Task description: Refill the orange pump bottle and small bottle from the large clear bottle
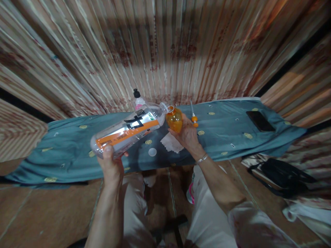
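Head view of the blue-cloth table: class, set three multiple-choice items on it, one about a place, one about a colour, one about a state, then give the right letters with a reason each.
1. Where does the black phone lie?
A. at the right end of the blue cloth
B. on the floor
C. in the left hand

2. What colour is the small container held in the right hand?
A. green
B. orange
C. white

3. How is the large clear bottle held by the left hand?
A. upright
B. upside down on the cloth
C. tipped on its side, mouth toward the small container

Answers:
1 A: the phone rests flat on the cloth near its right end.
2 B: the container is see-through orange.
3 C: the bottle lies nearly level above the cloth, its neck meeting the container's opening.
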The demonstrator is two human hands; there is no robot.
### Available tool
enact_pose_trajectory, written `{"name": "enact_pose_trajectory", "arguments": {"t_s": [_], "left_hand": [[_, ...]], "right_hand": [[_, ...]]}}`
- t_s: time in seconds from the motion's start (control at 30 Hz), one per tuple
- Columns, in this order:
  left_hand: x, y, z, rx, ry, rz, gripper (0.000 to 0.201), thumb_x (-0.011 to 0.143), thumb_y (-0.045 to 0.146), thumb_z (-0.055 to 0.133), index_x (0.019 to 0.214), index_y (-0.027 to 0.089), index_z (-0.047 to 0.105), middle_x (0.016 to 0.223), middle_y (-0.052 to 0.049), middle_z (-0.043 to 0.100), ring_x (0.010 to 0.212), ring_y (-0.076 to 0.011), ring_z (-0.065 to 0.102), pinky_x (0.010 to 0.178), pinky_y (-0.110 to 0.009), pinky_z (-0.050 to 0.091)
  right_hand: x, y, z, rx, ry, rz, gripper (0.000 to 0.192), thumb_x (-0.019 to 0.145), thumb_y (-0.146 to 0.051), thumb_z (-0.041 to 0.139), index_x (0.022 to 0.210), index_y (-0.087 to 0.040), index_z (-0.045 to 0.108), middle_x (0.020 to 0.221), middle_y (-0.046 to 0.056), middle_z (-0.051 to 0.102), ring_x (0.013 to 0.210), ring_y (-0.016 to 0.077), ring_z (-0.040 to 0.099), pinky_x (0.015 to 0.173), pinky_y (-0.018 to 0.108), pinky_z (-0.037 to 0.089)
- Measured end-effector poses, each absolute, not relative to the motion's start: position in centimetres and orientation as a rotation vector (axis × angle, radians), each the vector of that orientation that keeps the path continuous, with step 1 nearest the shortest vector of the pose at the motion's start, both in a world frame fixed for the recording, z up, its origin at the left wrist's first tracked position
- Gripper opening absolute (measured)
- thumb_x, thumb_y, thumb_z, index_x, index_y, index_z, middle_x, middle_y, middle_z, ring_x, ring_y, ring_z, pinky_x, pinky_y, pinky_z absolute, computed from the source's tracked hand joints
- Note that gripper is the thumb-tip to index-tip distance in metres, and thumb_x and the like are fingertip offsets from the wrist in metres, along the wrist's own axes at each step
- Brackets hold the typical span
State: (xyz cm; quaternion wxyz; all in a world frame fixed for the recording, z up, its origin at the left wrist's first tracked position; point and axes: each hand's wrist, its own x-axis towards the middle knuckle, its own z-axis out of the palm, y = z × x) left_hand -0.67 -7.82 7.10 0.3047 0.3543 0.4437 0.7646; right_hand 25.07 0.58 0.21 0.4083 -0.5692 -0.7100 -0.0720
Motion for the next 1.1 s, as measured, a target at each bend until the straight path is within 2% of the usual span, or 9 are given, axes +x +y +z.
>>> {"name": "enact_pose_trajectory", "arguments": {"t_s": [0.27, 0.67, 0.93, 1.1], "left_hand": [[-0.73, -7.73, 7.0, 0.907, 1.167, 2.035, 0.047, 0.062, 0.052, 0.082, 0.097, 0.022, 0.072, 0.091, -0.004, 0.071, 0.068, -0.0156, 0.062, 0.041, -0.018, 0.04], [-0.87, -7.66, 6.69, 0.976, 1.182, 2.035, 0.047, 0.065, 0.054, 0.078, 0.099, 0.021, 0.072, 0.092, -0.006, 0.072, 0.068, -0.0164, 0.061, 0.044, -0.021, 0.046], [-0.84, -7.71, 6.82, 0.958, 1.155, 2.037, 0.051, 0.063, 0.054, 0.082, 0.1, 0.021, 0.072, 0.092, -0.005, 0.071, 0.067, -0.016, 0.061, 0.041, -0.02, 0.043], [-0.87, -7.64, 6.72, 1.014, 1.178, 2.039, 0.048, 0.066, 0.056, 0.079, 0.097, 0.022, 0.07, 0.091, -0.005, 0.07, 0.068, -0.0165, 0.061, 0.041, -0.019, 0.041]], "right_hand": [[25.02, 0.65, 0.17, -1.437, -1.781, -0.251, 0.085, 0.089, -0.055, 0.078, 0.148, -0.006, 0.04, 0.13, 0.028, 0.069, 0.123, 0.0389, 0.068, 0.102, 0.057, 0.06], [25.04, 0.43, 0.46, -1.472, -1.797, -0.234, 0.084, 0.09, -0.057, 0.076, 0.148, -0.007, 0.041, 0.133, 0.029, 0.067, 0.125, 0.039, 0.067, 0.106, 0.058, 0.057], [25.11, 0.62, 0.07, -1.44, -1.796, -0.212, 0.084, 0.093, -0.057, 0.07, 0.153, -0.008, 0.035, 0.135, 0.028, 0.066, 0.126, 0.0389, 0.066, 0.108, 0.061, 0.054], [25.15, 0.68, 0.08, -1.443, -1.805, -0.221, 0.085, 0.093, -0.058, 0.07, 0.152, -0.006, 0.037, 0.137, 0.029, 0.065, 0.127, 0.0388, 0.065, 0.109, 0.059, 0.054]]}}
